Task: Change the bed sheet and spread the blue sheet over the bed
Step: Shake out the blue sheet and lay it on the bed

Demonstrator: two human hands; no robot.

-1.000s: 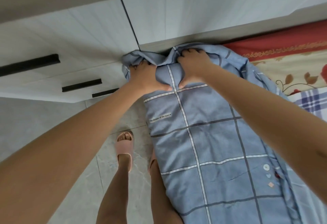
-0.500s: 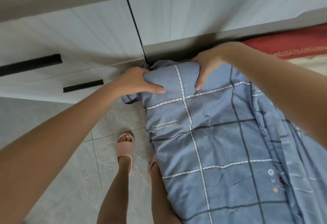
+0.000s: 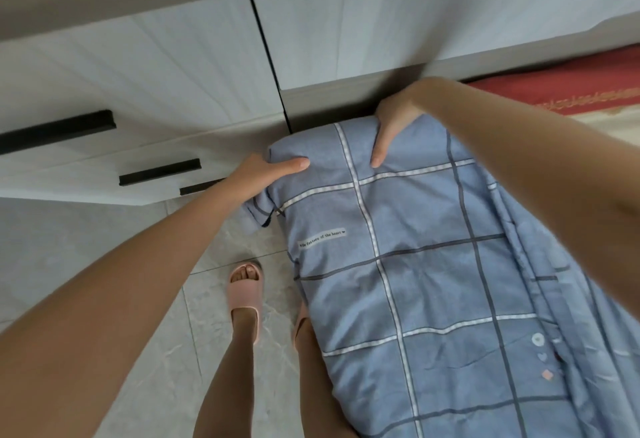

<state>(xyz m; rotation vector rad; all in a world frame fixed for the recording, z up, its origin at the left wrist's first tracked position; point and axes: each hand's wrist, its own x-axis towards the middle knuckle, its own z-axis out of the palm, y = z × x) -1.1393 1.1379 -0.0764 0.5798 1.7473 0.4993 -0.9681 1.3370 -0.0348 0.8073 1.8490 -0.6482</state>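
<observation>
The blue checked sheet covers the near corner of the bed, drawn over the mattress corner by the white cabinet. My left hand grips the sheet at the corner's left side, thumb on top and fingers hidden underneath. My right hand holds the top edge of the corner, thumb pointing down onto the cloth, fingers tucked behind the edge and out of sight. A loose flap of sheet hangs below my left hand.
White cabinet stands tight against the bed head. White drawers with black handles stand to the left. A red and cream patterned sheet shows at the far right. My feet in pink slippers stand on grey floor tiles.
The bunched sheet corner has been pulled over the mattress corner and smoothed. Both hands shifted from clutching the bunch on top to holding the corner's sides.
</observation>
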